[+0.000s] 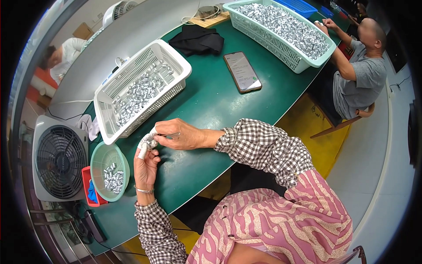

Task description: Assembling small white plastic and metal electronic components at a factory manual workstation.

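Note:
Both hands meet over the green table, beside the white basket. My left hand (147,169) is raised with white coverings on its fingertips and a metal bracelet at the wrist. Its fingers are closed round a small silvery metal part (151,141), mostly hidden between the fingers. From the right, my right hand (187,134) pinches at the same spot, its thumb and finger against the part. A thin shiny metal piece (174,133) shows along its fingers; its kind is unclear. Silvery metal parts (140,97) lie in the white plastic basket (181,66) just beyond.
A green bowl (124,160) with similar parts stands left, by a red bin (85,180) and a box fan (38,158). Beyond lie a phone (242,71), black cloth (196,39) and a full pale-green basket (303,66). A co-worker (362,72) sits at right.

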Motion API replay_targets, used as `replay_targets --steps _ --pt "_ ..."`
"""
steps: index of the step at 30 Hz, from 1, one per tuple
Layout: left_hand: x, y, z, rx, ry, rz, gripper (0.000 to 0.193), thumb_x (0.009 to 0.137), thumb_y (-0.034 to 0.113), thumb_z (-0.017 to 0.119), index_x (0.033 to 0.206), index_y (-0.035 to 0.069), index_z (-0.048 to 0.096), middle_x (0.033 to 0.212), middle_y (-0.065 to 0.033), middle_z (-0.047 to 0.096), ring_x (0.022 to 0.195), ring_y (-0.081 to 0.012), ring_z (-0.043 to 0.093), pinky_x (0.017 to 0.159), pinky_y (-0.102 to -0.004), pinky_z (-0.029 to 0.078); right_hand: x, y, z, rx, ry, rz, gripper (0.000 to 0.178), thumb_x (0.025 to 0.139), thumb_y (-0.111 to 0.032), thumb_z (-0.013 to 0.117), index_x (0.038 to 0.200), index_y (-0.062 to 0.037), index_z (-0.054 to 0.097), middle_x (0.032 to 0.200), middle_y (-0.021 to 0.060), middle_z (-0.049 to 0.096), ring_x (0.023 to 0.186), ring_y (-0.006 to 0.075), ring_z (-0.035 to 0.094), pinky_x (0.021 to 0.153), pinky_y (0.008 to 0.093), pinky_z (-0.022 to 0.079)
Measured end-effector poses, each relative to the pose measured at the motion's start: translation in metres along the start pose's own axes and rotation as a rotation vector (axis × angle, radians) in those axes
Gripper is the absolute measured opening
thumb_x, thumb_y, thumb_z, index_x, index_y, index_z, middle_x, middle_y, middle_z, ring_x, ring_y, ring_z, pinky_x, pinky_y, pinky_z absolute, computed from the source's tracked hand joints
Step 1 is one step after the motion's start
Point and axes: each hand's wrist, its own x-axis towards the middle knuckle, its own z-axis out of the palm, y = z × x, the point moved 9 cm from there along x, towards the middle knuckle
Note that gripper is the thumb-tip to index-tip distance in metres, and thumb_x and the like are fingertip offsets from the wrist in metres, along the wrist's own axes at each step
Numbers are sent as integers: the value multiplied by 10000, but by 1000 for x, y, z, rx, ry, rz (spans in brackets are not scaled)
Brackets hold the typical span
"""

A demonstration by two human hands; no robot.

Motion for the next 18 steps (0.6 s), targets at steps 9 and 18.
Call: replay_targets --steps 9,18 --pt "-1 1 5 8 -52 6 308 909 136 475 1184 -1 461 905 -65 594 664 -112 567 491 -220 504 -2 5 5 -30 -22 5 85 784 -81 558 788 -7 518 716 135 537 647 350 543 547 408 429" --pt "-2 1 5 48 14 -7 281 902 135 489 1150 2 483 890 -61 593 674 -117 573 504 -222 520 -3 5 6 -61 -32 -3 69 778 -77 552 803 -20 524 739 128 541 656 348 547 556 403 439"
